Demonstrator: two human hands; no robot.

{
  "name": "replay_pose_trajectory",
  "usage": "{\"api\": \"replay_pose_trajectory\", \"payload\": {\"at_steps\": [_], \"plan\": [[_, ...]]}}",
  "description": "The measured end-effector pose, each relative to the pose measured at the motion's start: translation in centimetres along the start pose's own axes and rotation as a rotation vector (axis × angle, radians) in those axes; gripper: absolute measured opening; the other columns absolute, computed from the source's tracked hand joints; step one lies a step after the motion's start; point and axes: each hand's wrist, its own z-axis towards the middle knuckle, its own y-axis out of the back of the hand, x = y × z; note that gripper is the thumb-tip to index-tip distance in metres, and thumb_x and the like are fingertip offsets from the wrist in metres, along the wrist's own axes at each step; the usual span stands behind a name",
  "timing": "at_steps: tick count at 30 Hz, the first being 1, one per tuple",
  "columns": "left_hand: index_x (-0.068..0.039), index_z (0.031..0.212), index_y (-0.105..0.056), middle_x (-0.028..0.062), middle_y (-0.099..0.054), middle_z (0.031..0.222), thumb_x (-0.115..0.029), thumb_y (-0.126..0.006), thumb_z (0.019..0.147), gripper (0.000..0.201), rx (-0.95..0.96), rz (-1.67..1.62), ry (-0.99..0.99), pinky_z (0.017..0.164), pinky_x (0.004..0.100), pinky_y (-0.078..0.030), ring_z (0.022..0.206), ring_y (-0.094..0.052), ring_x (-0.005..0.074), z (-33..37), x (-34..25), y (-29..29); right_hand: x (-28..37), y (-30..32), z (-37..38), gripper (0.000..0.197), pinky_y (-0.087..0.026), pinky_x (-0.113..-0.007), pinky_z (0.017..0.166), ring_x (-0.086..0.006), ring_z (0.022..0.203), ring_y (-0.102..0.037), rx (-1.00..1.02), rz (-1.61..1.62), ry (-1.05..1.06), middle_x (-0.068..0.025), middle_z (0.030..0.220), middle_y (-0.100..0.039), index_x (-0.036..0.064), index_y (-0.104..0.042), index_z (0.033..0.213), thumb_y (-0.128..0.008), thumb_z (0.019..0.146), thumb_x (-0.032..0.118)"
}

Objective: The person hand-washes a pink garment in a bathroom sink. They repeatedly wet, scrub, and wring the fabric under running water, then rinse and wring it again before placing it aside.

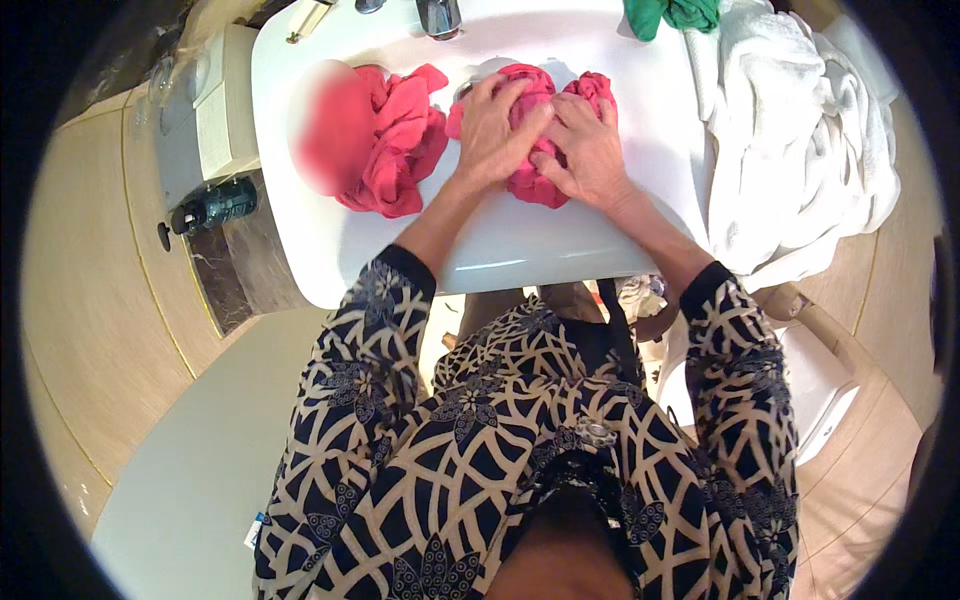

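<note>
Nearest, the patterned sleeves (365, 350) reach over the front rim of the white sink (570, 255). Over the sink's middle, the left hand (497, 135) and right hand (592, 150) press on a bunched red cloth (535, 188), fingers bent over it; whether they grip cannot be told. A second red cloth (400, 135) lies in the sink's left part. Risk noted — loose folds could slip from under uneven pressure. At the sink's back right corner, a green cloth (690, 12) could slide off — if knocked.
</note>
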Motion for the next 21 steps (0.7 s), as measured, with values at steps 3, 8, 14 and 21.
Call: {"api": "replay_pose_trajectory", "payload": {"at_steps": [3,8,14,21], "plan": [[-0.003,0.107,-0.055,0.0200,-0.041,0.119,-0.034,-0.059,0.075,0.045,-0.047,0.018,-0.046,0.093,0.0437,-0.032,0.109,-0.039,0.0363,-2.4,-0.7,0.3,-0.2,0.2,-0.1,0.024,-0.028,-0.044,0.086,-0.0256,0.105,-0.046,0.044,0.089,-0.007,-0.0091,0.098,-0.053,0.0063,-0.059,0.085,-0.057,0.068,0.023],[-0.002,0.093,-0.056,0.0135,-0.048,0.111,-0.031,-0.047,0.083,0.032,-0.191,0.183,0.003,0.086,0.0405,-0.036,0.100,-0.044,0.0339,-2.3,0.5,-2.0,-0.7,-2.1,0.8,0.012,-0.033,-0.041,0.078,-0.0250,0.088,-0.052,0.004,0.094,-0.075,-0.0067,0.089,-0.056,0.0070,-0.058,0.077,-0.055,0.067,0.014],[-0.005,0.085,-0.059,0.0188,-0.058,0.091,-0.027,-0.040,0.083,0.029,-0.077,0.240,0.260,0.075,0.0468,-0.041,0.088,-0.053,0.0378,4.2,6.4,-2.4,-2.8,-6.3,6.7,0.010,-0.036,-0.037,0.069,-0.0237,0.074,-0.056,-0.016,0.030,-0.335,-0.0062,0.075,-0.061,0.0074,-0.058,0.066,-0.052,0.070,0.014],[-0.007,0.092,-0.060,0.0156,-0.055,0.104,-0.034,-0.043,0.081,0.034,-0.238,0.264,0.370,0.078,0.0448,-0.042,0.093,-0.052,0.0351,4.6,6.2,-1.1,-5.2,-3.0,5.2,0.025,-0.045,-0.037,0.075,-0.0295,0.085,-0.058,-0.316,0.248,-0.600,-0.0137,0.088,-0.061,0.0051,-0.062,0.088,-0.055,0.078,0.027]]}}
